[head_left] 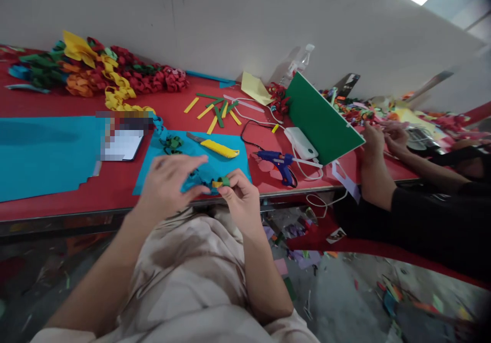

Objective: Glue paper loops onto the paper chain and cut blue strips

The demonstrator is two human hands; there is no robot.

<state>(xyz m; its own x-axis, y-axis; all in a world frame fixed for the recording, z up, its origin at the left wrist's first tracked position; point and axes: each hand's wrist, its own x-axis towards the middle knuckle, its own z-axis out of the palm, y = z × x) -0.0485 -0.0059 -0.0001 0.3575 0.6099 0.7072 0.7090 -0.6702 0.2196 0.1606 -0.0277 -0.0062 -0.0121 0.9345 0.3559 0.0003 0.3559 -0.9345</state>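
Note:
My right hand pinches the end of a paper chain, at a green and yellow paper link, just above the table's front edge. My left hand is beside it with thumb and fingers apart, slightly blurred. Dark blue links show between the two hands. The chain also has green links and a long yellow stretch towards the back left. Beneath my hands lies a blue sheet. A yellow utility knife rests on it, blade out, beyond my hands.
Green and yellow paper strips lie loose behind the knife. To the right are a blue glue gun, a white power bank with cables, and an upright green board. Another person's hands work beyond it. Blue sheets lie left.

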